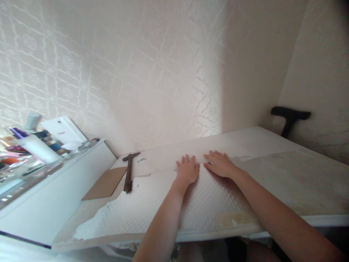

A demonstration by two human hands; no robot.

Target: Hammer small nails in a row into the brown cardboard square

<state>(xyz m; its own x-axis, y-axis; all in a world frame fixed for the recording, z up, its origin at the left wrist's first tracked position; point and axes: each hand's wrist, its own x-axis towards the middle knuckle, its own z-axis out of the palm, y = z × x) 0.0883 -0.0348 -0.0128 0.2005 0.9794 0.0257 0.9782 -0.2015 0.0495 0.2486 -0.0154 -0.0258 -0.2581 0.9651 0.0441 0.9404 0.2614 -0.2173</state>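
My left hand [187, 171] lies flat, fingers stretched out, on a white textured sheet [152, 207] that covers the near part of a white panel [261, 140]. My right hand [220, 163] rests flat beside it, fingers spread, at the sheet's far edge. The two hands are close together, almost touching. Neither holds anything.
A hammer [128, 171] with a dark wooden handle lies to the left, next to a brown cardboard piece [105, 183]. A few small nails [141, 159] lie near the hammer head. A white shelf [51, 171] with bottles stands left. A black chair armrest [290, 115] shows at the right wall.
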